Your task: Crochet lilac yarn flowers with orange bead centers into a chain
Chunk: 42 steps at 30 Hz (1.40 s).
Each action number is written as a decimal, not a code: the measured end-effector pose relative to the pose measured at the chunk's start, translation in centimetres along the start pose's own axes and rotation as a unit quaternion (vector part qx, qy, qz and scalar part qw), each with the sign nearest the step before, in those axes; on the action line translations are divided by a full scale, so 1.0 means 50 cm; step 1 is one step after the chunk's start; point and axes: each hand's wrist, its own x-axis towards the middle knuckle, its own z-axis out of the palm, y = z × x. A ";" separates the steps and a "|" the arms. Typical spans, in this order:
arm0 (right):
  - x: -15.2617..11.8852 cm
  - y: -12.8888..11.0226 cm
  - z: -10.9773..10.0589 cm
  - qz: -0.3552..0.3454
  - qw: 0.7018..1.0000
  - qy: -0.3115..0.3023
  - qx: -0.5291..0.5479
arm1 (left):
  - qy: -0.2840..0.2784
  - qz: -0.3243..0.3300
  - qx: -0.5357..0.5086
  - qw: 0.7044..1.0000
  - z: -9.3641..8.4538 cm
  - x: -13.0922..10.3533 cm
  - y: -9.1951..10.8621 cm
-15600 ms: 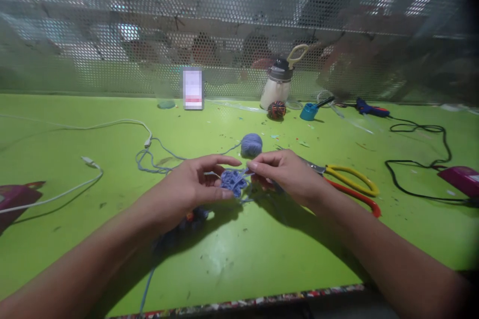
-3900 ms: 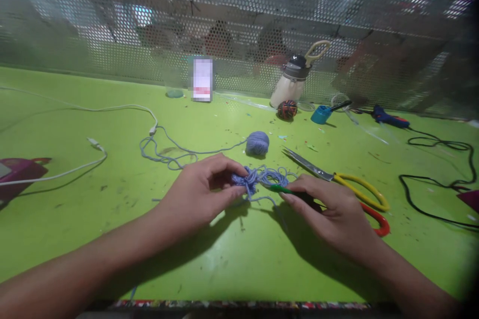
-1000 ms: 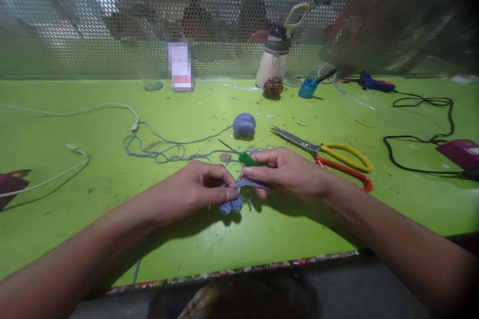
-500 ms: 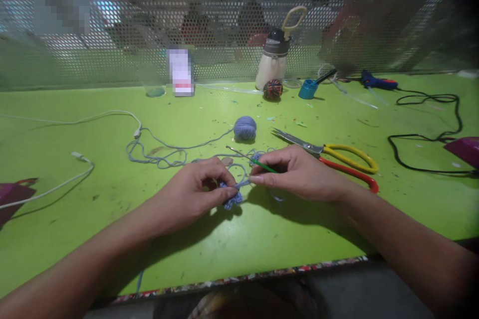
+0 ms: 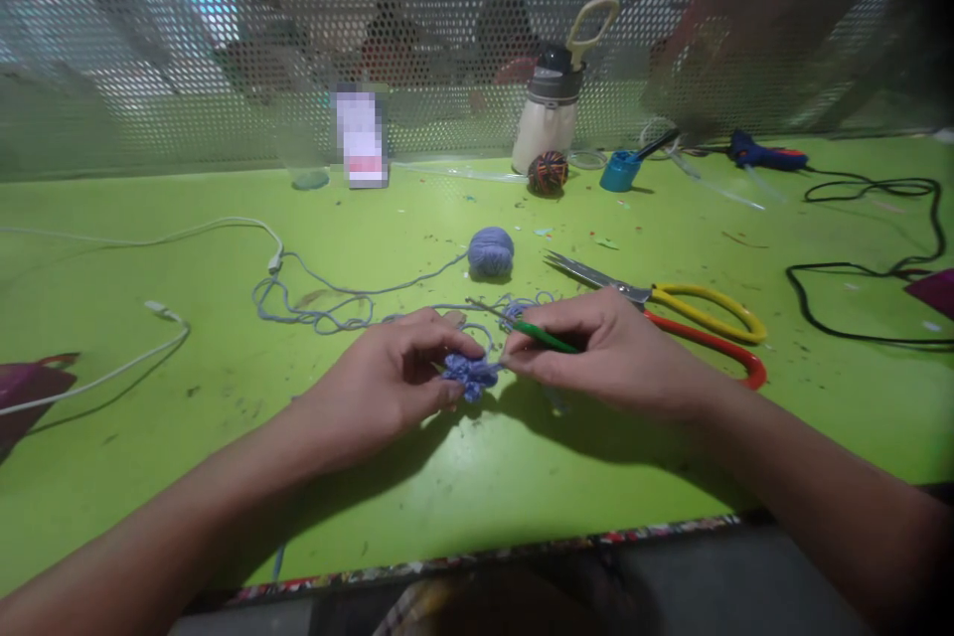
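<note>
A small blue-purple crocheted piece (image 5: 471, 376) is pinched between the thumb and fingers of my left hand (image 5: 406, 368). My right hand (image 5: 596, 348), just beside it, grips a crochet hook with a green handle (image 5: 548, 336), its metal tip pointing up and left over the yarn. The right thumb and fingertip also pinch a strand that runs to the piece. Loose loops of the same yarn lie behind both hands, and a strand leads to a blue-purple yarn ball (image 5: 491, 253) on the green table (image 5: 417, 507).
Scissors (image 5: 708, 313) with yellow and red handles lie beside my right hand. Farther back stand a phone (image 5: 363, 139), a bottle (image 5: 548, 119), a multicolour yarn ball (image 5: 548, 174), a blue pot (image 5: 618, 172) and a glue gun (image 5: 767, 154). White cables (image 5: 149, 240) cross the left.
The crocheted piece has turned in my left fingers and shows more of its petal-like shape. The green hook has tilted in my right hand, and the view has shifted slightly.
</note>
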 end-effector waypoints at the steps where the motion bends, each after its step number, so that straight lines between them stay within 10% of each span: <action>1: -0.002 -0.002 0.000 -0.006 1.000 -0.003 -0.015 | 0.003 0.003 -0.003 1.000 0.000 0.000 0.001; 11: -0.006 0.001 -0.003 -0.108 0.990 -0.058 -0.073 | 0.035 0.028 0.005 0.999 0.000 -0.007 0.010; 29: 0.014 0.032 -0.007 0.014 0.998 0.018 -0.052 | -0.061 -0.044 -0.001 0.997 0.002 0.009 -0.005; 42: 0.018 0.035 -0.018 0.026 0.999 -0.019 0.010 | -0.031 -0.041 0.049 0.997 0.004 0.008 -0.016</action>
